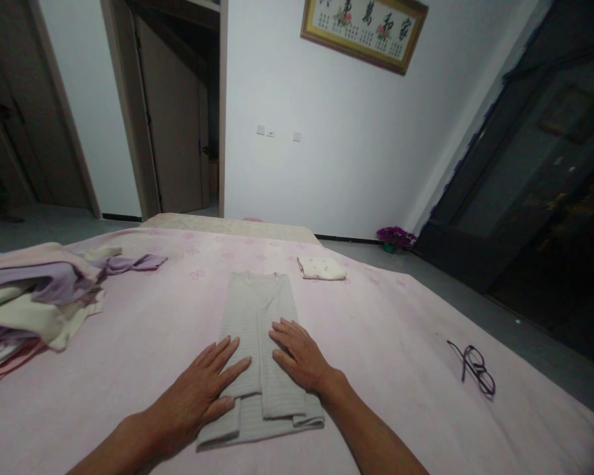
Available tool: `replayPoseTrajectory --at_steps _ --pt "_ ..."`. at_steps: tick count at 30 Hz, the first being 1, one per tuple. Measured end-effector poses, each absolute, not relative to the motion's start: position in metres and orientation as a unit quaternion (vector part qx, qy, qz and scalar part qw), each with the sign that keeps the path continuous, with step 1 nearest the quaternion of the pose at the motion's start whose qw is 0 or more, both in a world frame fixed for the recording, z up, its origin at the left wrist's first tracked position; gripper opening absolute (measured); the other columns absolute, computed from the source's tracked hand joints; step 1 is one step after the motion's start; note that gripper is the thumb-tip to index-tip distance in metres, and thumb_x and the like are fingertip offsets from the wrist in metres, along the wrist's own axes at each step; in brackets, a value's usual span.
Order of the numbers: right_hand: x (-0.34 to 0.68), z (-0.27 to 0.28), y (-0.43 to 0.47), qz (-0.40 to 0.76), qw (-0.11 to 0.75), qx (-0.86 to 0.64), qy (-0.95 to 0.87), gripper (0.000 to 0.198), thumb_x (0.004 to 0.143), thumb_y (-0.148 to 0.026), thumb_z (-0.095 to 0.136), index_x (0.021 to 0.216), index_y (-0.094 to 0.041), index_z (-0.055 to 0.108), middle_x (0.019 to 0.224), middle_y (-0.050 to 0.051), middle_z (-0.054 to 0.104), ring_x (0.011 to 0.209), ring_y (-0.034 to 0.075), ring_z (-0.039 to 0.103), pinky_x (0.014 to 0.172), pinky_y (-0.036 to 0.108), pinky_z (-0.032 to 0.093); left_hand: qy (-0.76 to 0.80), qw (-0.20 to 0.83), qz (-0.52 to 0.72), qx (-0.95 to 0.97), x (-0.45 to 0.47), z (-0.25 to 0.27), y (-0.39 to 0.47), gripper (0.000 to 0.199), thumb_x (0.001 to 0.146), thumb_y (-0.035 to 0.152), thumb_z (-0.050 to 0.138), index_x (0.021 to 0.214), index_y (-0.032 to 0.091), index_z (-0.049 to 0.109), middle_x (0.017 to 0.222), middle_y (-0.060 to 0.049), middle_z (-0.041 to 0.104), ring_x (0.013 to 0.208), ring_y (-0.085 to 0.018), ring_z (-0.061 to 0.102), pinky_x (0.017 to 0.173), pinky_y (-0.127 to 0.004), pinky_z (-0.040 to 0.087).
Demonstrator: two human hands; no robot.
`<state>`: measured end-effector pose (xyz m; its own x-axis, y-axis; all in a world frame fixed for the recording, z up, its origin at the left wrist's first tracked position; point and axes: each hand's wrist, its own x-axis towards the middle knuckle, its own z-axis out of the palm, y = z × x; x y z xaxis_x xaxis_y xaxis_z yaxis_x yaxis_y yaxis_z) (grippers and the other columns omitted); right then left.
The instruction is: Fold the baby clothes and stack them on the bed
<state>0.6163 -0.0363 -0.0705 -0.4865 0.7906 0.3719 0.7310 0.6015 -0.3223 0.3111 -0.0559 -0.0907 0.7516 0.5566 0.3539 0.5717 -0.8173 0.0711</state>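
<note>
A pale grey-green ribbed long-sleeved top [262,303] lies flat on the pink bedcover, its neckline away from me. Both its sleeves are folded inward and run down the middle, and the cuffs end near the hem. My left hand [205,379] rests on the top's left edge with the fingers spread. On the right half, my right hand [297,349] lies palm down, fingers stretched out over a sleeve. Neither hand grips the fabric. Beyond the top, to the right, sits a small folded cream cloth [321,268] with a faint print.
A heap of loose clothes [44,290] in pink, lilac and cream lies at the left. Dark-framed glasses [478,369] rest on the pink cover [386,369] at the right. Purple flowers [396,237] stand on the floor by the wall.
</note>
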Motion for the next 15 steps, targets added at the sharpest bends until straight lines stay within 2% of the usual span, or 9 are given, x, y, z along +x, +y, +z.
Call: replayPoseTrajectory --at_steps 2,4,7,10,12,15 --pt "0.617 -0.074 -0.036 0.062 0.286 -0.429 -0.855 0.034 0.094 -0.032 0.056 0.125 -0.022 0.065 0.136 0.01 0.062 0.134 0.025 0.049 0.114 0.05 0.037 -0.3 0.009 -0.201 -0.933 0.308 -0.092 -0.055 0.059 0.096 0.042 0.053 0.152 0.037 0.034 0.159 -0.004 0.037 0.144 -0.027 0.037 0.114 -0.048 0.039" --pt "0.617 -0.076 -0.035 0.064 0.324 -0.419 -0.846 0.028 0.095 -0.028 0.054 0.119 -0.024 0.067 0.127 0.008 0.067 0.127 0.023 0.056 0.111 0.048 0.041 -0.312 -0.001 -0.236 -0.92 0.303 -0.093 -0.053 0.046 0.098 0.034 0.051 0.144 0.037 0.047 0.149 -0.002 0.052 0.138 -0.022 0.048 0.115 -0.045 0.04" --pt "0.619 -0.079 -0.033 0.051 0.383 -0.423 -0.82 0.025 0.096 -0.024 0.052 0.115 -0.024 0.068 0.116 0.007 0.072 0.115 0.021 0.062 0.104 0.045 0.047 -0.34 -0.009 -0.305 -0.889 0.294 -0.089 -0.047 0.031 0.098 0.026 0.049 0.124 0.031 0.064 0.128 -0.004 0.068 0.119 -0.018 0.063 0.103 -0.036 0.052" --pt "0.629 -0.076 -0.03 0.027 0.408 -0.436 -0.802 0.021 0.094 -0.019 0.054 0.109 -0.023 0.069 0.103 0.007 0.072 0.1 0.021 0.065 0.093 0.041 0.052 -0.352 -0.037 -0.318 -0.88 0.286 -0.085 -0.041 0.027 0.097 0.023 0.048 0.116 0.028 0.068 0.117 -0.007 0.071 0.103 -0.016 0.069 0.086 -0.025 0.058" --pt "0.64 -0.072 -0.03 0.016 0.385 -0.441 -0.811 0.022 0.092 -0.014 0.054 0.106 -0.023 0.069 0.098 0.007 0.071 0.094 0.02 0.064 0.088 0.038 0.053 -0.342 -0.049 -0.302 -0.889 0.282 -0.084 -0.038 0.027 0.097 0.023 0.048 0.116 0.028 0.068 0.116 -0.006 0.071 0.1 -0.015 0.07 0.083 -0.022 0.058" --pt "0.657 -0.062 -0.031 0.021 0.321 -0.45 -0.833 0.033 0.09 -0.009 0.05 0.113 -0.024 0.067 0.105 0.006 0.069 0.097 0.019 0.063 0.086 0.032 0.053 -0.324 -0.044 -0.298 -0.897 0.278 -0.087 -0.035 0.027 0.097 0.024 0.049 0.117 0.03 0.068 0.119 -0.006 0.071 0.102 -0.016 0.071 0.085 -0.023 0.058"
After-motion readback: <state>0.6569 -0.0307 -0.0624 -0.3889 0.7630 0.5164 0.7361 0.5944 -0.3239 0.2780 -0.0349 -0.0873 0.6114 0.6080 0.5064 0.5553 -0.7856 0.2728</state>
